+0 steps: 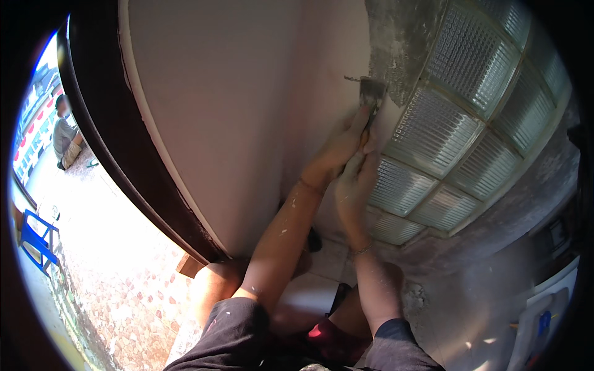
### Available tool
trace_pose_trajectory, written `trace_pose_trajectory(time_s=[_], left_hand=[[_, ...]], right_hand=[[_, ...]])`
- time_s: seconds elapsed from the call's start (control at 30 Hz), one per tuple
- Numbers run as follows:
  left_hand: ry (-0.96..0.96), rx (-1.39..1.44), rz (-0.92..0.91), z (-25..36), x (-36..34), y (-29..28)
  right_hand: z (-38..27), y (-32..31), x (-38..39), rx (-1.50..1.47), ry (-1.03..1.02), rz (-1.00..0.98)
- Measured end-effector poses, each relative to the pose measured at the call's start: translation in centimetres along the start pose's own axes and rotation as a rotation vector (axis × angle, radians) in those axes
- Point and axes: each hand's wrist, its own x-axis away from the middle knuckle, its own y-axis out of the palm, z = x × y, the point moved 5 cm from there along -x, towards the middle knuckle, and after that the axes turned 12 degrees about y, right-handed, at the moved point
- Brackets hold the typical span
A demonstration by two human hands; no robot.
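Observation:
Against the wall [331, 55], a putty knife [372, 93] with a wide, smeared blade points upward beside a grey patch of plaster [399, 43]. My left hand [340, 145] is closed around the tool close to its blade, fingers reaching up along it. Just below, my right hand [357, 179] is closed about the lower handle end, most of which the fingers cover. A small ridge of grey material [352, 78] sticks out at the blade's left corner. Pale specks dot both forearms.
A glass block panel [436, 127] fills the wall on the right. On the left is a dark door frame [117, 123], with a sunlit stone floor [139, 272], a blue plastic stool [38, 241] and a seated person [65, 136] beyond. A white container [538, 328] stands lower right.

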Motion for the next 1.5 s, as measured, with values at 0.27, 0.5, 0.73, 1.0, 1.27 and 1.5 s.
trace_pose_trajectory(time_s=[0.27,0.5,0.73,1.0,1.27,1.5], left_hand=[[-0.054,0.032,-0.046,0.5,-0.2,0.2],[-0.095,-0.029,0.018,0.2,0.0,0.0],[-0.058,0.056,-0.031,0.4,-0.2,0.3],[0.048,-0.032,-0.030,1.1,-0.5,0.3],[-0.065,0.020,-0.050,2.0,-0.5,0.6],[0.119,-0.216,-0.064,2.9,-1.5,0.4]], right_hand=[[-0.9,-0.4,-0.1,-0.171,0.278,-0.198],[-0.7,-0.3,-0.3,-0.041,0.146,-0.090],[-1.8,-0.8,-0.4,-0.095,0.143,-0.046],[-0.9,-0.3,-0.6,-0.057,0.265,-0.146],[-2.7,-0.3,-1.2,-0.136,0.168,-0.121],[-2.1,0.0,-1.5,-0.108,0.246,-0.147]])
